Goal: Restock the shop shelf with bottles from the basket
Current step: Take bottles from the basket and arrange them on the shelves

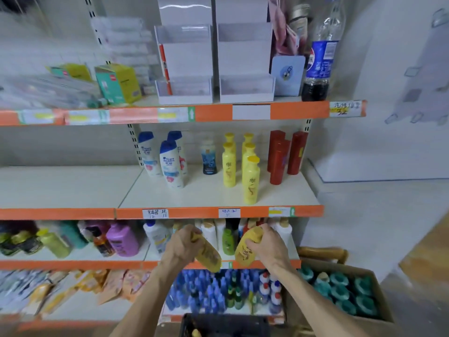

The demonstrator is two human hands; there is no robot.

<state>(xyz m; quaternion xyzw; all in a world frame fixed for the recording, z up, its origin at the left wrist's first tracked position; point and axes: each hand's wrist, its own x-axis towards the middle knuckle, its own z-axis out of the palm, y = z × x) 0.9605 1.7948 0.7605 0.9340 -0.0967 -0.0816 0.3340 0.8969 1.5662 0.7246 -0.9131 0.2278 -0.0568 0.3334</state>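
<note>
Two yellow bottles are in hand: the left hand has its fingers wrapped round one yellow bottle, the right hand grips another, both tilted, caps up toward the shelf. Above the fingers, five matching yellow bottles already stand on the middle shelf, so stocking looks part done. Below the wrists, the dark basket shows a yellow bit, perhaps one more bottle. Further out, white Head & Shoulders bottles and a Pepsi bottle; handwritten price tags are illegible.
</note>
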